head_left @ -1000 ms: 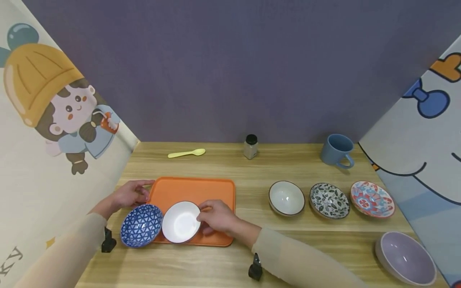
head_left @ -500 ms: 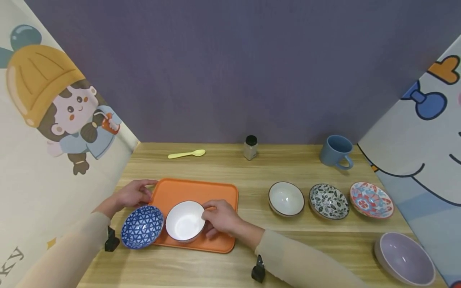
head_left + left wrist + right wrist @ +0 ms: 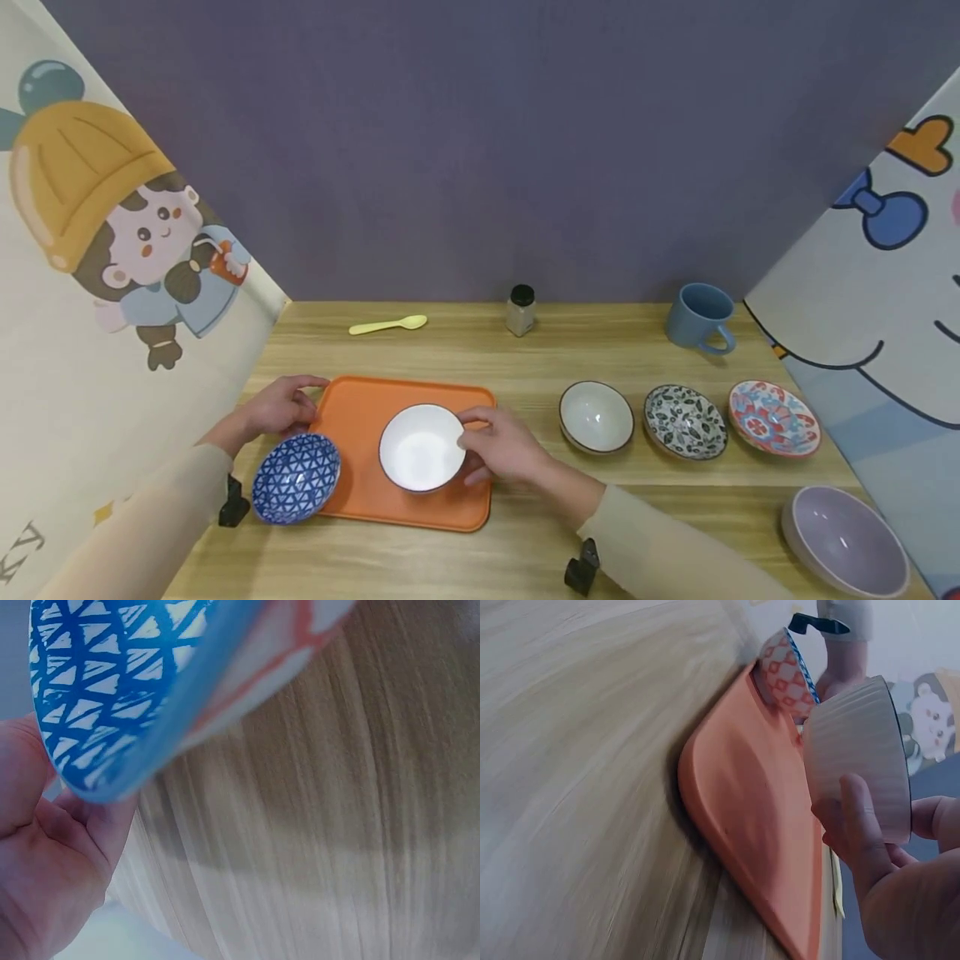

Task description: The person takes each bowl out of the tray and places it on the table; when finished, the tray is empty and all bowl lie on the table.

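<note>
My right hand (image 3: 506,446) pinches a white bowl (image 3: 420,450) with a dark rim, thumb and fingers at its right side. In the right wrist view the bowl's ribbed outside (image 3: 859,757) shows, held above an orange tray (image 3: 742,795). My left hand (image 3: 273,406) is at the tray's back left corner, its index finger extended to the rim. Close to that hand, a blue-and-white patterned bowl (image 3: 296,479) sits tilted over the tray's left edge. In the left wrist view this blue bowl (image 3: 112,682) hides the left fingertips.
Right of the tray stand a white bowl (image 3: 596,417), a leaf-patterned bowl (image 3: 685,422) and a red-blue patterned bowl (image 3: 774,418). A purple bowl (image 3: 843,542) is at front right. Along the back are a yellow spoon (image 3: 388,325), a black-lidded shaker (image 3: 521,312) and a blue mug (image 3: 699,317).
My right hand has carried the white bowl rightward and slightly back, away from the blue bowl. The tray has turned and shifted slightly. My left hand stays by its corner.
</note>
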The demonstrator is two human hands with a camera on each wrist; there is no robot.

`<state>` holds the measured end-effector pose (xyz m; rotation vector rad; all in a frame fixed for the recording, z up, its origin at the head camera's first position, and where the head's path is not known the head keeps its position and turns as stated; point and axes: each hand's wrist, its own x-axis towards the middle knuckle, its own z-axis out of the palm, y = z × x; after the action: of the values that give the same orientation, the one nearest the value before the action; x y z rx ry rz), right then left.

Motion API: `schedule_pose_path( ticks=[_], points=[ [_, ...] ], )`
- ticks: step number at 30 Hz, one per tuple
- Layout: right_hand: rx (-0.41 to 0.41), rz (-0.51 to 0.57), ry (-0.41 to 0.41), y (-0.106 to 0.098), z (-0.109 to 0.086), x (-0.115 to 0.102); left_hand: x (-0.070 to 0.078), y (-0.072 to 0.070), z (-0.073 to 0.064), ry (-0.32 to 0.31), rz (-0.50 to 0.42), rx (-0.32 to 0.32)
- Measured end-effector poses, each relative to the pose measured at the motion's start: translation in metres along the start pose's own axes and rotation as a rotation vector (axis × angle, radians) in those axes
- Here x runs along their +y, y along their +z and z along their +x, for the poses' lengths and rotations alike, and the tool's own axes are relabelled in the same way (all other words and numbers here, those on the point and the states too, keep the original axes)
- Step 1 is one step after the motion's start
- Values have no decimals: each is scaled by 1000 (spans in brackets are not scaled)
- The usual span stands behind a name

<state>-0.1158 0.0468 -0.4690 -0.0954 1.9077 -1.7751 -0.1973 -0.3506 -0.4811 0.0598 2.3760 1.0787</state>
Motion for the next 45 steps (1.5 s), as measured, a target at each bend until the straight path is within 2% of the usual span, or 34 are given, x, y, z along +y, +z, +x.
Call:
schedule_pose_path(
  ticks=[8, 13, 18, 25, 31, 34, 40, 45],
  points=[
    [76, 18, -15, -42, -34, 8, -1, 2, -1, -6, -6, 7],
    [141, 12, -4, -69, -62, 18, -2, 2, -2, -27, 14, 12],
    [162, 53, 17, -94, -93, 31, -5, 0, -2, -46, -5, 9],
    [273, 92, 82, -124, -140, 49, -7, -4, -1, -44, -19, 4],
    [317, 102, 136, -147, -178, 68, -12, -6, 0, -45, -27, -10],
    [382, 108, 185, -153, -193, 76, -13, -6, 0, -42, -35, -14],
    [608, 109, 312, -162, -213, 86, -13, -4, 1, -34, -43, -17],
    [666, 120, 342, -176, -223, 97, -13, -3, 2, -23, -42, -13]
  ],
)
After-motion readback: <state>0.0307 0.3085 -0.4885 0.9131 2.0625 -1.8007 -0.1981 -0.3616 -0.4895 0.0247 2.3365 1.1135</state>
